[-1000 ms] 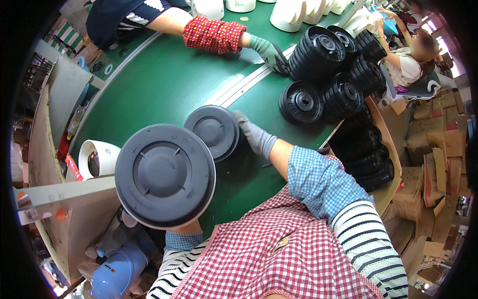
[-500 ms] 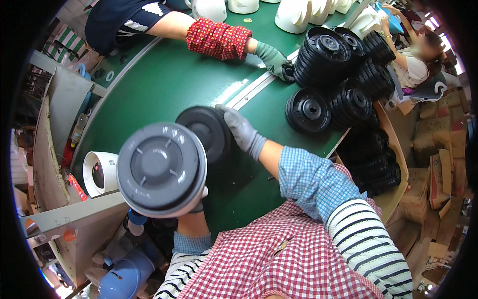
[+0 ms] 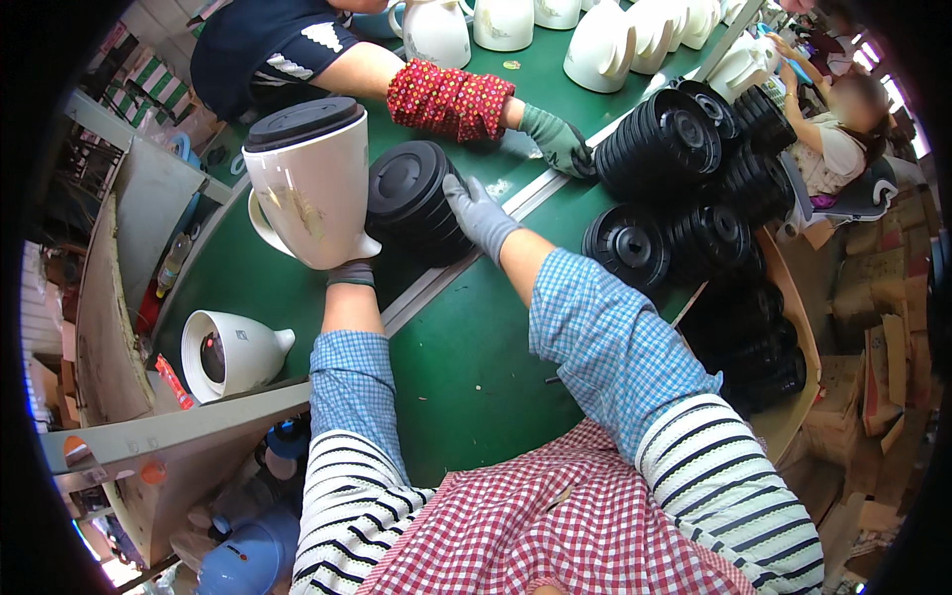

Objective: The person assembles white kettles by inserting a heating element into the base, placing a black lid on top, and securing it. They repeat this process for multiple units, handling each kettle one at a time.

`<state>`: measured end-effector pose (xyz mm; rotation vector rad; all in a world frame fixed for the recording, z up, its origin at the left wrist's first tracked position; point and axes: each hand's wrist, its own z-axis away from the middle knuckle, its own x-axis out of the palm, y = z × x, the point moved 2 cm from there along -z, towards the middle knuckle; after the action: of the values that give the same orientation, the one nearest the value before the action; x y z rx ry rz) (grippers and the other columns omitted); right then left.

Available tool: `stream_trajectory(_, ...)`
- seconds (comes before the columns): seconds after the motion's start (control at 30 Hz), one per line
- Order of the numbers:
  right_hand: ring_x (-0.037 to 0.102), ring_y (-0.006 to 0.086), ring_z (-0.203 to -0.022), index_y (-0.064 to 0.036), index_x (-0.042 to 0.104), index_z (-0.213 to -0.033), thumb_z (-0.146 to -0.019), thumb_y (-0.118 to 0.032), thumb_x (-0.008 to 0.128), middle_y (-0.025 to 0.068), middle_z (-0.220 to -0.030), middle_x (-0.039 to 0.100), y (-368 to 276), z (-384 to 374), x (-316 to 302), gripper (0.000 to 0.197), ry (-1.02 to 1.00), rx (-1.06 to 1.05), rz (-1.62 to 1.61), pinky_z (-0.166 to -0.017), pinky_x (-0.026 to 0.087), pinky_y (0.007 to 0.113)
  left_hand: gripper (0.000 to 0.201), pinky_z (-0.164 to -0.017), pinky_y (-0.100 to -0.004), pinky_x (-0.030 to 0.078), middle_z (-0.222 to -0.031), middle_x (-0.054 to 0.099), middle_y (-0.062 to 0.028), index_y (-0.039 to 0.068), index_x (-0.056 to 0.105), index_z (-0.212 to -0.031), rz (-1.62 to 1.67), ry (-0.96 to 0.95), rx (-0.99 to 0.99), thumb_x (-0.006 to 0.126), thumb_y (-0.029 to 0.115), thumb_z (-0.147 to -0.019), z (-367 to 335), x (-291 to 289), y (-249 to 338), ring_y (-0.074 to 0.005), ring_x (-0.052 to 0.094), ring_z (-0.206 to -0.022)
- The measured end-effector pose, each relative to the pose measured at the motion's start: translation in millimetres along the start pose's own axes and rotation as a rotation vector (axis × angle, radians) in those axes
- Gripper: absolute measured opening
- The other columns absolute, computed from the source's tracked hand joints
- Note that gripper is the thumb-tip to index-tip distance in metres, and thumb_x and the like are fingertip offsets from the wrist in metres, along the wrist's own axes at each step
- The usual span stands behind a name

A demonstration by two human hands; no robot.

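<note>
My left hand, of which only the grey glove cuff (image 3: 352, 273) shows, holds up a white jug (image 3: 315, 193). The jug is upside down, its handle toward the left, its spout low at the right and a dark grey round base (image 3: 302, 121) on top. My fingers on it are hidden. My right hand (image 3: 481, 216), in a grey glove, grips the side of a stack of black round bases (image 3: 416, 198). This stack stands just right of the jug, beside the table's metal strip. Some fingers are hidden behind the stack.
Another white jug (image 3: 233, 357) lies at the table's left edge. Across the green table (image 3: 466, 387), a co-worker's gloved hand (image 3: 557, 141) touches stacked black bases (image 3: 659, 144). White jugs (image 3: 600, 48) stand at the far side. A carton (image 3: 793, 397) with black bases is at the right.
My left hand has moved away from me with the jug, which now shows its side. The stack of black bases and my right hand have also moved farther across the table.
</note>
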<state>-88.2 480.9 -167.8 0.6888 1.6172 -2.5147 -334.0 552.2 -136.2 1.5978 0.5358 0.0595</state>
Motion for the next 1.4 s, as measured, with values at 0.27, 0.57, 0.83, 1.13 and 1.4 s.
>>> stream_trajectory(0.27, 0.047, 0.0383, -0.137, -0.0021, 0.031, -0.155, -0.098, -0.068, 0.039, 0.0205, -0.147, 0.051, -6, 18, 24, 0.088, -0.032, 0.111, -0.392, -0.112, 0.038, 0.041, 0.062, -0.111, -0.0434, 0.043, -0.140, 0.056, -0.0153, 0.001, 0.049, -0.142, -0.274, 0.013, -0.018, 0.060, 0.035, -0.091, -23, 3, -23, -0.0284, 0.058, -0.125)
stream_trajectory(0.57, 0.044, 0.0326, -0.138, -0.0104, 0.028, -0.159, -0.104, -0.042, 0.046, 0.0210, -0.154, 0.043, 19, -18, 15, 0.066, -0.325, -0.273, -0.088, -0.112, 0.037, 0.038, 0.063, -0.111, -0.0436, 0.043, -0.140, 0.057, -0.0157, 0.001, 0.049, -0.142, -0.220, 0.047, -0.007, 0.061, 0.036, -0.090, -38, -1, -17, -0.0288, 0.058, -0.125)
stream_trajectory(0.83, 0.055, 0.0144, -0.119, -0.0040, 0.050, -0.145, -0.103, -0.024, 0.057, 0.0088, -0.137, 0.058, 49, 70, -75, 0.047, -0.199, -0.194, -0.284, -0.096, 0.047, 0.026, 0.065, -0.111, -0.0437, 0.043, -0.140, 0.057, -0.0160, 0.001, 0.050, -0.141, 0.261, 0.065, 0.037, 0.061, 0.037, -0.089, -13, -35, 23, -0.0291, 0.058, -0.125)
stream_trajectory(1.13, 0.046, 0.0344, -0.139, -0.0015, 0.050, -0.144, -0.098, -0.039, 0.061, 0.0225, -0.148, 0.050, 13, 159, -137, 0.061, -0.156, -0.439, 0.100, -0.116, 0.035, 0.039, 0.066, -0.110, -0.0439, 0.043, -0.139, 0.058, -0.0164, 0.001, 0.050, -0.141, 0.817, -0.324, 0.184, 0.062, 0.037, -0.087, 141, -101, 108, -0.0295, 0.059, -0.125)
stream_trajectory(1.4, 0.034, 0.0438, -0.145, -0.0023, 0.040, -0.153, -0.079, -0.078, 0.062, 0.0252, -0.156, 0.036, -62, 266, -158, 0.108, -0.300, -1.057, 0.121, -0.119, 0.027, 0.049, 0.089, -0.118, -0.0499, 0.033, -0.153, 0.044, -0.0180, 0.005, 0.040, -0.149, 1.735, -0.773, -0.842, 0.029, 0.075, -0.095, 245, -87, 100, -0.0342, 0.043, -0.139)
